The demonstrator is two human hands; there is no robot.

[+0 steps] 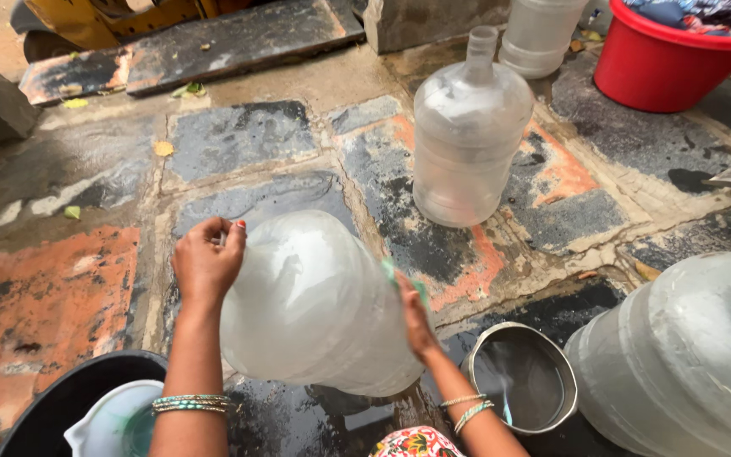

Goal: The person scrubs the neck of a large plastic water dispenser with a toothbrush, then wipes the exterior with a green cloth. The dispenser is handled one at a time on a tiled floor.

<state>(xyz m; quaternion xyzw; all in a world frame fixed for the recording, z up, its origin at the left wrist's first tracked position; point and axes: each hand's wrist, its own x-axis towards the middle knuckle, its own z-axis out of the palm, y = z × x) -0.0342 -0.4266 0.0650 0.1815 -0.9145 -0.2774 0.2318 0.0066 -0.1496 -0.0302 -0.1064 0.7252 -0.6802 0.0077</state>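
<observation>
Red tub (pixel 666 63) cut by top edge; big jug (pixel 687 355) clipped at right; green scrubber (pixel 392 272) mostly hidden behind right hand (pixel 416 317).

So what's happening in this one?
A person holds a large clear water jug, tilted, over wet stone paving. The left hand grips its side; the right hand presses a green scrubber against it. Another jug stands upright ahead, a steel pot sits at the right, and a red tub is behind.
</observation>
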